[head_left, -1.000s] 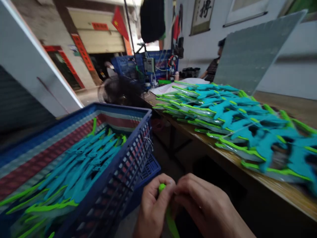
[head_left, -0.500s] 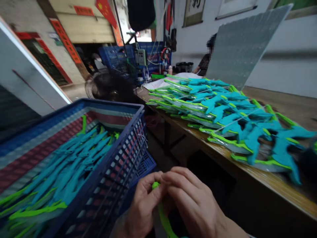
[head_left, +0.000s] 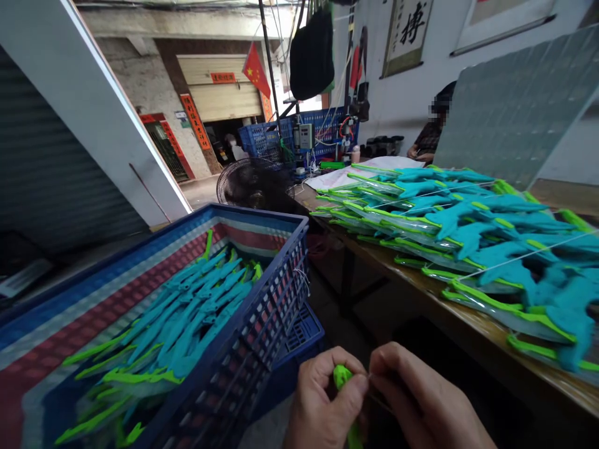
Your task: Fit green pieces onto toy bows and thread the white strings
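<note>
At the bottom of the view, my left hand (head_left: 325, 402) is closed around a bright green plastic piece (head_left: 342, 376). Its rounded end shows between thumb and forefinger, and the rest runs down out of view. Close beside it, the fingertips of my right hand (head_left: 423, 399) are pinched together. A thin strand (head_left: 384, 405) appears just below them; where it ends is hidden. To my left, a blue plastic crate (head_left: 243, 349) with a striped liner holds several teal pieces (head_left: 187, 305) with green edges. Similar teal-and-green pieces (head_left: 468, 231) with clear film are piled on the table to my right.
The wooden table edge (head_left: 412, 290) runs along my right. A second blue crate (head_left: 302, 333) sits low beside the first. Behind stand a fan (head_left: 253, 187) and a grey panel (head_left: 519, 112), with a seated person (head_left: 428, 134) partly hidden by the panel. White strings cross the pile.
The view has swung left, so the surroundings sit further right. My hands, which were overlapping around the green piece, are now slightly apart, the right one off to its side.
</note>
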Action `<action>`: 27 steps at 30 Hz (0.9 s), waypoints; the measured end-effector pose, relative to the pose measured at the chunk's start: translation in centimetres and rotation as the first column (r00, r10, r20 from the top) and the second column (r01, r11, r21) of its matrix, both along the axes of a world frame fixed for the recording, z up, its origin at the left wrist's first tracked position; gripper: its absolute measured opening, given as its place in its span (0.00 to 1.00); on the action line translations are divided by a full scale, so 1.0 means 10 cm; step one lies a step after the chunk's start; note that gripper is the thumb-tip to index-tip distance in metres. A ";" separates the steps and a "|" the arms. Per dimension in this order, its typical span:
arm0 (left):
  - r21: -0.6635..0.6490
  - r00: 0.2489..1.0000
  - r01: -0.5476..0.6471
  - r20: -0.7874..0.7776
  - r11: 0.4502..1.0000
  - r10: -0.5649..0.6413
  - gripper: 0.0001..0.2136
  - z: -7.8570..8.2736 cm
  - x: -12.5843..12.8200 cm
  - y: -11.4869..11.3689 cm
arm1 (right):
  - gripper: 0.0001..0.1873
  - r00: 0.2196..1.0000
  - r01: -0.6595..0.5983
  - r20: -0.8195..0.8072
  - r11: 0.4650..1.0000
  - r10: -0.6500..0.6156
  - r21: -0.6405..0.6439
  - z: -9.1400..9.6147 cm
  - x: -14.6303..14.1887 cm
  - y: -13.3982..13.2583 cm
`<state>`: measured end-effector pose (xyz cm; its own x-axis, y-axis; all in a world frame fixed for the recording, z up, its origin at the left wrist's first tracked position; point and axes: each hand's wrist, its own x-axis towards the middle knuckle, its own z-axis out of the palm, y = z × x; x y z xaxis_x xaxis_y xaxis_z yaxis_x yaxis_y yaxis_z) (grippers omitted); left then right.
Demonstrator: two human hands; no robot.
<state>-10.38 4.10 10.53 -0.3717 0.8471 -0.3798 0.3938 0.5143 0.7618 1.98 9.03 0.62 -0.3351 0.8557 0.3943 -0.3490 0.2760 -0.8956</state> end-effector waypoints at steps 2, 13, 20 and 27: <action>-0.037 0.999 -0.001 0.041 0.999 0.002 0.26 0.00 -0.02 0.00 | 0.05 0.998 0.068 -0.017 0.996 -0.068 0.054 0.01 -0.01 0.00; -0.135 0.892 -0.165 0.402 0.977 0.206 0.16 -0.04 -0.10 -0.11 | 0.10 0.896 0.440 -0.056 0.863 -0.441 0.247 0.13 -0.22 -0.20; -0.136 0.880 -0.206 0.407 0.969 0.244 0.20 -0.02 -0.08 -0.01 | 0.06 0.899 0.437 -0.034 0.897 -0.436 0.071 0.12 -0.23 -0.21; -0.121 0.890 -0.242 0.368 0.963 0.270 0.18 -0.05 -0.09 0.01 | 0.07 0.960 0.257 -0.094 0.964 -0.263 -0.065 0.13 -0.16 -0.21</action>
